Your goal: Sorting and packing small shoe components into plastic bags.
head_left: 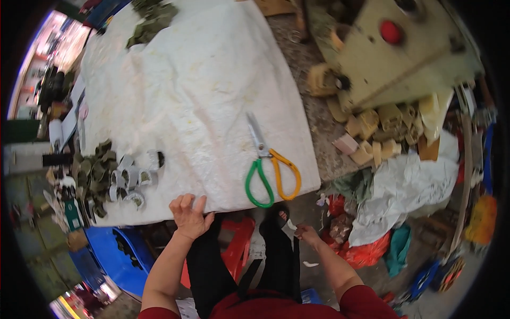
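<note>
We rest our left hand point(189, 217) on the white table's point(196, 80) near edge, fingers slightly spread — scissors point(262, 151) lie on it to the right, pale loops point(130, 176) to the left. Our right hand point(307, 234) hangs below the edge — whether pinching anything, we cannot tell.

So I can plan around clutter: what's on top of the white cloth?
Scissors near the front edge, white rings and olive pieces at the front-left corner, and an olive pile at the far end. The cloth hides whatever lies beneath it.
</note>
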